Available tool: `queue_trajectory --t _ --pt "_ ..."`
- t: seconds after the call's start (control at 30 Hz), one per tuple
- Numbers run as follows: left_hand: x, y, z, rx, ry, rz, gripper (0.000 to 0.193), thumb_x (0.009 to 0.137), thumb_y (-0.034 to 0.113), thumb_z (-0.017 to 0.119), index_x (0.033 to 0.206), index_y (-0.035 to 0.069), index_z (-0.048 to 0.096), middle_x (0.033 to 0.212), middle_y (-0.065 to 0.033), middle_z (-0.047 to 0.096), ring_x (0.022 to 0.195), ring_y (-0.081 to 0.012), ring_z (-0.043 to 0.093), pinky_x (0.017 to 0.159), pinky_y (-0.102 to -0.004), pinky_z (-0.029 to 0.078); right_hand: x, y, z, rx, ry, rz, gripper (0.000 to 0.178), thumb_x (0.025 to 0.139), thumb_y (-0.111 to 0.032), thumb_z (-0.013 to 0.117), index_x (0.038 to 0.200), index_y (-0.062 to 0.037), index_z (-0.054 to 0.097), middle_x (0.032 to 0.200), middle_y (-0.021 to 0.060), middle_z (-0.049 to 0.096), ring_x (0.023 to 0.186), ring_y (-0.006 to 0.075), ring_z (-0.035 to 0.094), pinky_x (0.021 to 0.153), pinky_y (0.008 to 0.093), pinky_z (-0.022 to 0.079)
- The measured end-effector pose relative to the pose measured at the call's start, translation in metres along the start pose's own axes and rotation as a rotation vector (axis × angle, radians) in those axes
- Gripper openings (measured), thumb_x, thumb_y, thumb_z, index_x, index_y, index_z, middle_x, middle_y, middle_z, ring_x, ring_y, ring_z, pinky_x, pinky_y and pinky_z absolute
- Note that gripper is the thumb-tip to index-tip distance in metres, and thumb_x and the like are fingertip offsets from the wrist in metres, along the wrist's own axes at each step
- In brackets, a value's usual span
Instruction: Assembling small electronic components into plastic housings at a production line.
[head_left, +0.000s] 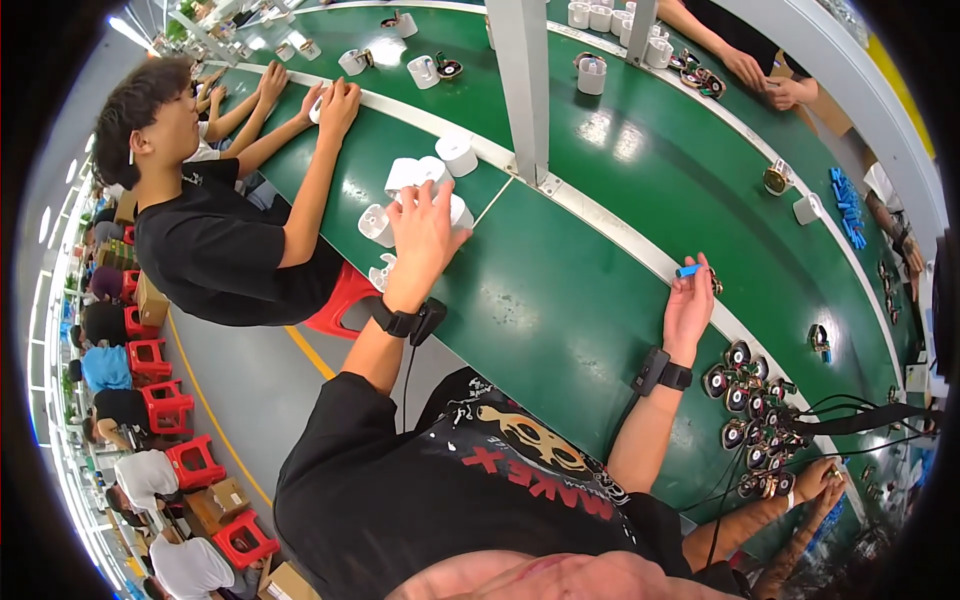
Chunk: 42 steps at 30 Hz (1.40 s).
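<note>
Passage is allowed across the middle of the green bench (540,290), but is obstructed left by white housings (457,158), right by clustered black parts (757,408), far by a white post (522,100).

I can see a black short-sleeved T-shirt (420,525) with gold artwork (540,440) and red lettering (482,461); black wrist straps (394,319) carry boxy modules (651,371), a thin cable (407,385) hanging from the left one.

The green table (560,330) has a smooth, glossy top. White housings (456,157) at left look like smooth, softly shining plastic; round parts (736,399) at near right show metallic rims. The far post (522,95) looks like painted metal, the left stools (193,464) glossy plastic, the near shirt (345,475) matt cloth.
</note>
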<state>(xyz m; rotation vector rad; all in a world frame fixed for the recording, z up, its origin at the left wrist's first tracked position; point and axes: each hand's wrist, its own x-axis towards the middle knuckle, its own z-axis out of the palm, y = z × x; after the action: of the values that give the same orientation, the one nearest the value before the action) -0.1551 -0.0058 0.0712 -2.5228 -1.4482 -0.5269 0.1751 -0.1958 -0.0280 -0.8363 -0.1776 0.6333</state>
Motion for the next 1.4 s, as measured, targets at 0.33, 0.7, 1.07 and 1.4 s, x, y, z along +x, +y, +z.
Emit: queue_trajectory --t 0.33,0.7,1.07,1.4 --pt "0.009 0.015 0.036 -0.062 -0.111 0.141 0.071 0.06 0.012 0.086 0.125 0.014 0.057 0.117 -0.0102 0.058 0.103 -0.0323 0.057 0.089 -0.0458 0.044 -0.001 -0.002 0.002 -0.017 -0.003 0.005 0.035 0.102 -0.016 0.054 0.13 0.0045 0.053 0.111 0.0123 0.064 0.081 0.0084 0.056 0.072 0.0236 0.047" --pt "0.006 0.115 0.05 -1.071 -0.328 0.215 0.064 0.061 0.006 0.086 0.12 0.009 0.061 0.114 -0.011 0.053 0.105 -0.0329 0.058 0.093 -0.0386 0.05 -0.004 -0.007 0.01 -0.038 0.03 0.038 0.036 0.104 -0.017 0.05 0.132 0.0052 0.05 0.115 0.0135 0.061 0.081 0.0096 0.053 0.072 0.0238 0.046" --pt "0.016 0.178 0.086 -1.217 -0.442 0.181 0.075 0.061 0.007 0.087 0.124 0.005 0.047 0.111 -0.0153 0.059 0.103 -0.0318 0.062 0.088 -0.0398 0.052 -0.007 -0.007 0.014 -0.148 -0.014 -0.014 0.035 0.103 -0.016 0.05 0.131 0.006 0.052 0.117 0.0154 0.064 0.086 0.0118 0.061 0.075 0.025 0.051" --pt "0.028 0.205 0.095 -1.18 -0.479 0.226 0.08 0.064 0.016 0.089 0.126 0.006 0.04 0.114 -0.019 0.061 0.105 -0.0345 0.063 0.087 -0.0416 0.052 -0.013 0.002 0.027 -0.335 0.046 -0.226 0.034 0.099 -0.008 0.055 0.13 0.0078 0.056 0.115 0.0169 0.068 0.08 0.0112 0.063 0.076 0.0254 0.054"
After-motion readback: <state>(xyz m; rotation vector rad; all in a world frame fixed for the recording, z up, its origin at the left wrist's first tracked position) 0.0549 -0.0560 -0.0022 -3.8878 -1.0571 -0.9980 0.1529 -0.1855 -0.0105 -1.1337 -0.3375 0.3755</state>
